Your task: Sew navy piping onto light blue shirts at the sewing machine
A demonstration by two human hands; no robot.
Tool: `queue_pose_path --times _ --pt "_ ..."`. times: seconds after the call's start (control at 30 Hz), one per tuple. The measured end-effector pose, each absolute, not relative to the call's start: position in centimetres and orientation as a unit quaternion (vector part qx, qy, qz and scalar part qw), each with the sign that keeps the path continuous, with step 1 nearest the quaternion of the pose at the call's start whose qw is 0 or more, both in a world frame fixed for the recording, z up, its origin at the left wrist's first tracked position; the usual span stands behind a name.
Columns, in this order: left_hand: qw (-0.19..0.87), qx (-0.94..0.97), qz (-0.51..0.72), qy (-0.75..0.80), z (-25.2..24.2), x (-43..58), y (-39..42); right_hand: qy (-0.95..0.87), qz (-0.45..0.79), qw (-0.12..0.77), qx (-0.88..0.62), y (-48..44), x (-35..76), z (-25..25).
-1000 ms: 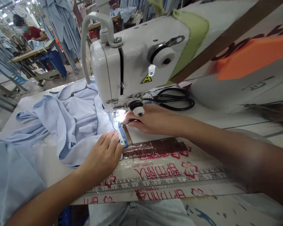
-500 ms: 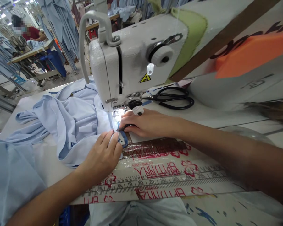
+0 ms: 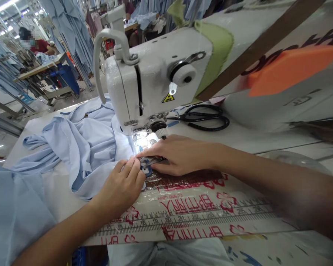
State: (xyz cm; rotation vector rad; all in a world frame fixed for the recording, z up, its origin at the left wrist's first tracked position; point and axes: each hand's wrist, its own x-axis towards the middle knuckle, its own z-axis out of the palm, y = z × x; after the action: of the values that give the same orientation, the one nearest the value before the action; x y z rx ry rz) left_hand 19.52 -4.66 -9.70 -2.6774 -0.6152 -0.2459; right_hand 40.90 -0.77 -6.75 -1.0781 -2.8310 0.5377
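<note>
Light blue cloth lies bunched on the table left of the sewing machine's needle area, its edge running under the lit presser foot. My left hand presses the near edge of this cloth with fingertips pinched together. Against those fingertips, my right hand grips small dark metal thread snips, pointing left at the cloth edge. Just beneath the snips is a small blue-rimmed piece, partly covered by the fingers. The exact spot where blades and cloth meet is hidden.
The white sewing machine stands over the work. Black-handled scissors lie behind my right hand. A printed ruler strip runs along the table's front edge. Farther off, a person sits at another table near hanging blue garments.
My right hand has shifted slightly toward me, away from the needle, and the snips now show more clearly. My left hand stays at the cloth edge. The whole view has tilted slightly.
</note>
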Motion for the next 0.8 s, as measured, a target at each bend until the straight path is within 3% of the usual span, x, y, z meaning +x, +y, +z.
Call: queue_pose_path --times 0.8 --pt "0.159 -0.962 -0.099 -0.199 -9.6 19.7 -4.1 -0.912 0.209 0.070 -0.348 0.4 40.2 -7.0"
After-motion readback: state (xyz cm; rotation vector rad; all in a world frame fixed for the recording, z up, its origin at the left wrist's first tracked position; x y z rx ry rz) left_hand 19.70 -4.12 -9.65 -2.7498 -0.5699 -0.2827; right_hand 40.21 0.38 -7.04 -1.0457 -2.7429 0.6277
